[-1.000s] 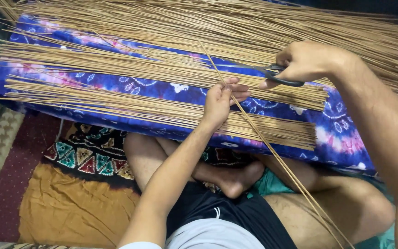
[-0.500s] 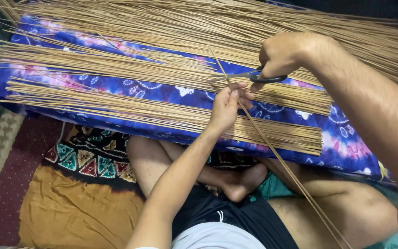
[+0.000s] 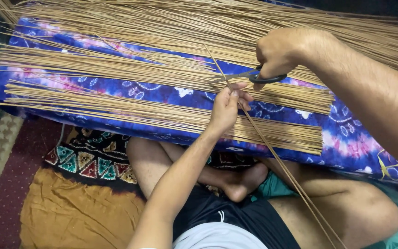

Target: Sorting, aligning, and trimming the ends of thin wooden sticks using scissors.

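Observation:
My left hand (image 3: pixel 226 107) pinches a few long thin tan sticks (image 3: pixel 277 161) that slant from the lower right up past my fingers. My right hand (image 3: pixel 282 53) grips black-handled scissors (image 3: pixel 249 75), whose blades reach left onto those sticks just above my left fingers. Rows of many similar sticks (image 3: pixel 130 69) lie across a blue and pink tie-dye cushion (image 3: pixel 162 94) in front of me.
My crossed bare legs (image 3: pixel 236 180) sit under the cushion's near edge. A patterned cloth (image 3: pixel 90 159) and an ochre cloth (image 3: pixel 79 212) lie at lower left on a dark red rug (image 3: pixel 5 184). A larger loose heap of sticks (image 3: pixel 217 23) covers the cushion's far side.
My right hand with the scissors has moved left toward the held sticks, and the blades now meet them. My left hand has stayed on the sticks, shifting slightly up.

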